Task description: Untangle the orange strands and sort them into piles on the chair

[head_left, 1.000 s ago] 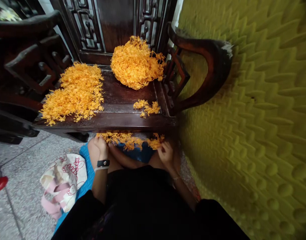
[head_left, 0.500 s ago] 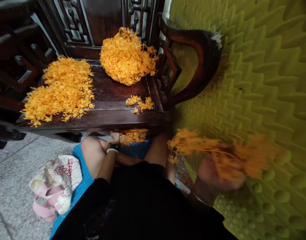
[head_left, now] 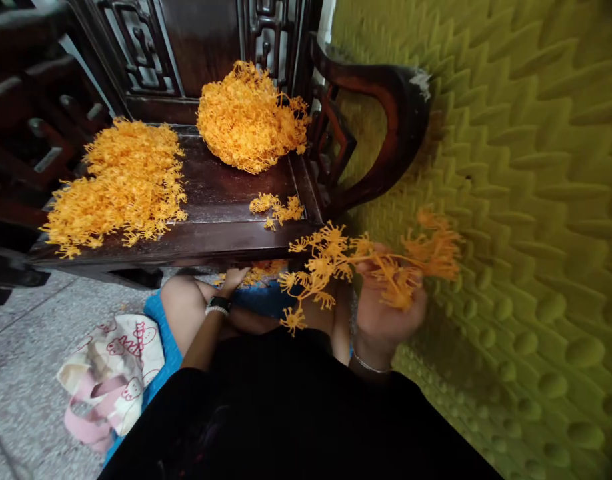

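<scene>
My right hand (head_left: 386, 310) is raised in front of the green wall and closed on a bunch of orange plastic pieces (head_left: 336, 263) that trail to both sides of it. Down by my knees, my left hand (head_left: 232, 279) rests against more orange pieces (head_left: 266, 270) under the front edge of the dark wooden chair seat (head_left: 226, 230); its fingers are partly hidden. On the seat lie a flat spread of orange pieces (head_left: 119, 183) at left, a heaped ball of them (head_left: 249, 120) at the back and a small clump (head_left: 279, 208) near the front.
A curved chair armrest (head_left: 391, 113) stands just beyond my right hand. The padded green wall (head_left: 526, 213) fills the right side. A white and pink cloth bag (head_left: 111, 377) lies on the tiled floor at left, beside a blue mat (head_left: 159, 333).
My right hand lifted a bunch of orange pieces from under the seat edge, swung right, then came back leftward and up. The left hand stayed low by my knees.
</scene>
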Demonstrator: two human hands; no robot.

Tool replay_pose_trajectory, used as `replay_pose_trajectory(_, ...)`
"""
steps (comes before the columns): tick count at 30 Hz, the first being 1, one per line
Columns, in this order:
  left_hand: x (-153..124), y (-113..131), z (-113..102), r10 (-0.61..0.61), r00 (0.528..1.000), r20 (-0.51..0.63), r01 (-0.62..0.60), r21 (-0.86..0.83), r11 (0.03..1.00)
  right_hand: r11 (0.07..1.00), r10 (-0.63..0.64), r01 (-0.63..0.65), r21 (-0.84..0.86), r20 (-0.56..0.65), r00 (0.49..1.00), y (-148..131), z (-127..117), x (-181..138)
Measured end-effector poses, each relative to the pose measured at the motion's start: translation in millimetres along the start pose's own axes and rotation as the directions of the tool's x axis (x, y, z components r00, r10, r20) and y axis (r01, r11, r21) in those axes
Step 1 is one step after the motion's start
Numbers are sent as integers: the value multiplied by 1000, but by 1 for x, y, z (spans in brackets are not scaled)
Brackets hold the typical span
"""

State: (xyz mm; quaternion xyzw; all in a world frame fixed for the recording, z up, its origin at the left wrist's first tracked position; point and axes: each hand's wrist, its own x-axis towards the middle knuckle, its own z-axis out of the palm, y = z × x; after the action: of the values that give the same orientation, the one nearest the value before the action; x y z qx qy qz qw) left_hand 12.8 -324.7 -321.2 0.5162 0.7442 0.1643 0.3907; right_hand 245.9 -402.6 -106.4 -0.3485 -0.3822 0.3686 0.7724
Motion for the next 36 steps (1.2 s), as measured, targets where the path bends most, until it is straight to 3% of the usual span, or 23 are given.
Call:
replay_pose_trajectory(5,-27,9,0,129,991,-31,-131,-77,988,987,121,-124,104,34,992,15,5,2)
replay_pose_trajectory(10,-87,35,-13,356,932,68,-327,-266,907,949,269,-282,141,102,958,18,7,4)
replay_pose_trajectory(12,-115,48,-22,425,904,-55,-410,-398,821,928,328,-347,137,146,933,19,12,2)
replay_pose_trajectory(15,-148,70,-32,526,749,-403,-654,-579,488,894,381,-425,142,257,888,20,27,-5)
replay_pose_trajectory(16,-156,77,-34,564,697,-443,-702,-582,410,880,394,-451,148,303,868,19,33,-8)
replay_pose_trajectory(18,-167,89,-37,640,651,-407,-732,-557,391,849,415,-501,166,375,829,18,44,-12)
replay_pose_trajectory(21,-176,95,-39,659,665,-351,-725,-516,456,830,435,-526,186,374,819,11,53,-13)
replay_pose_trajectory(26,-194,89,-40,577,731,-365,-676,-506,536,914,341,-364,181,146,929,-5,56,-6)
replay_pose_trajectory(30,-207,90,-38,520,778,-353,-623,-541,565,946,262,-280,162,124,957,-13,59,-5)
replay_pose_trajectory(36,-195,90,-37,435,848,-302,-518,-640,567,988,85,-87,130,22,996,-15,64,-18)
